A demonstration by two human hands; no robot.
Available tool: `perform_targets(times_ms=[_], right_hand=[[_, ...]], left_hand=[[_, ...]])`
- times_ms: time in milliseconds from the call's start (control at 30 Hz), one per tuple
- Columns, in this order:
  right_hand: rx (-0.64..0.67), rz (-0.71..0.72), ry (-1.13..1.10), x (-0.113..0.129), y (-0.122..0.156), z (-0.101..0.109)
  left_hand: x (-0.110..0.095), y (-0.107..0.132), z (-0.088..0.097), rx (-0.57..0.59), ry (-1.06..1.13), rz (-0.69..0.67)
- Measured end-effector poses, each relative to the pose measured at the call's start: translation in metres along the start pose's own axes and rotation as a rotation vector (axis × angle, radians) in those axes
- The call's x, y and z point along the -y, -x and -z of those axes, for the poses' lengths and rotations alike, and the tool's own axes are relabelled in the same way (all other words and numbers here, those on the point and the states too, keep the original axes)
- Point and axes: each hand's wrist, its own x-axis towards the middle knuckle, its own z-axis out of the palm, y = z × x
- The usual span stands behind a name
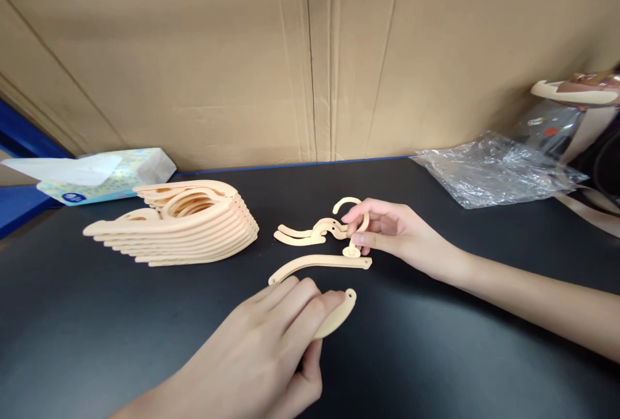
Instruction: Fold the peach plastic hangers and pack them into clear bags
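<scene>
My right hand [387, 228] pinches a cream plastic hanger hook [345, 202], its curve rising above the fingers and its round base [351, 251] pointing down. Just left of it, curved cream hanger pieces [303, 237] lie on the black table. A long curved hanger arm [320, 260] with a hole at each end rests between my two hands. My left hand [271, 341], palm down in front, is closed on a flat, curved cream hanger piece [336, 317] with a small hole at its tip; the rest of that piece is hidden under my fingers.
A neat stack of cream folding hangers [179, 232] stands at the left. Behind it sits a tissue pack [130, 173]. A crumpled clear plastic bag [494, 170] and a bag with straps [593, 128] lie at the right. Cardboard [217, 57] walls off the back.
</scene>
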Motion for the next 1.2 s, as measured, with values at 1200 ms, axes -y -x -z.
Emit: perform_targets(times_ms=[1200], right_hand=[[-0.113,-0.032,0.022,0.007,0.002,-0.002]], left_hand=[[0.036,0.003,-0.013,-0.041,-0.028,0.15]])
